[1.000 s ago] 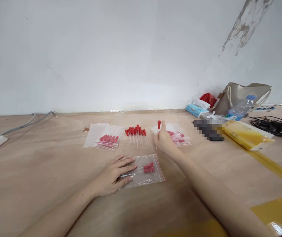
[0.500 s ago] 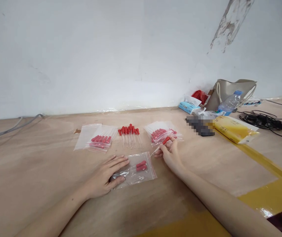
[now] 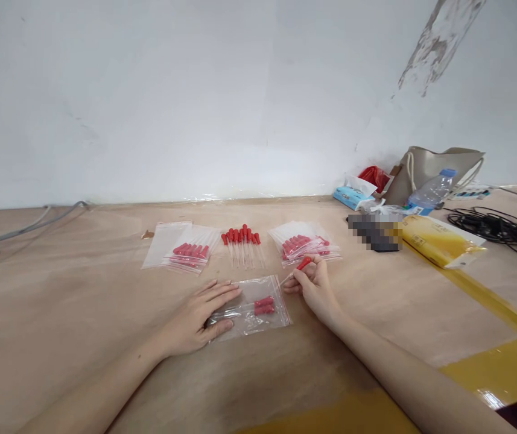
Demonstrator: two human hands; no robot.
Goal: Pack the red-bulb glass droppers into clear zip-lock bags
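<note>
A clear zip-lock bag (image 3: 245,329) lies flat on the table, its zip edge toward the right. Inside show two red-bulbed droppers (image 3: 264,306), bulbs to the right and clear stems running left. My left hand (image 3: 204,316) rests palm down on the bag's left part, fingers spread. My right hand (image 3: 312,286) pinches a glass-stemmed dropper (image 3: 304,263) by its red bulb, the tip pointing down-left at the bag's zip edge. Beyond the bag, a row of several loose droppers (image 3: 241,235) lies between two stacks.
Filled bags with red bulbs (image 3: 301,244) lie stacked at right; a left stack (image 3: 190,250) adjoins flat bags (image 3: 163,241). Farther right are a blue tissue pack (image 3: 353,196), a bottle (image 3: 434,190), a grey bag (image 3: 443,160), a yellow pack (image 3: 439,241) and black cables (image 3: 497,226).
The whole view has shifted slightly. My right hand still holds the dropper, its tip close to the bag's edge. My left hand stays on the bag.
</note>
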